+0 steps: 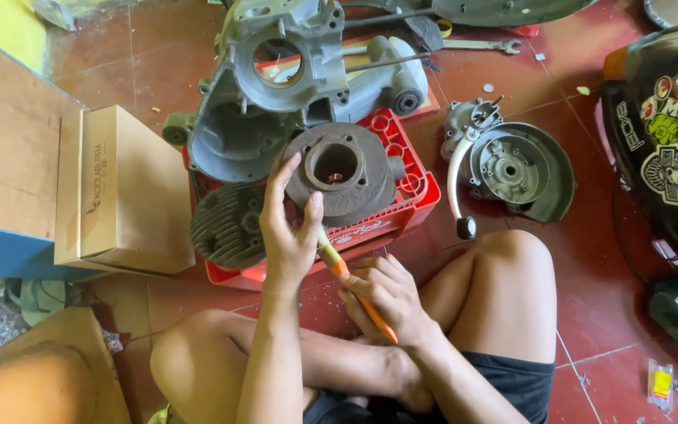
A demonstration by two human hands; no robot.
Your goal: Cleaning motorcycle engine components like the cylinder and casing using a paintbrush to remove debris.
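A rusty, dull-brown round cylinder block [344, 171] with a wide bore and small bolt holes stands on a red plastic crate [402, 206], beside a grey ribbed cylinder head [227, 225] and below a large rough-cast grey engine casing [276, 86]. A brown cardboard box [123, 192] lies to the left, and a round cover with a white lever [512, 169] lies to the right on the red tiled floor [590, 259]. The left hand [288, 228] reaches up, its fingers spread against the block's rim, while the right hand [386, 298] is clenched around an orange-handled brush [355, 286] whose head is hidden behind the left hand.
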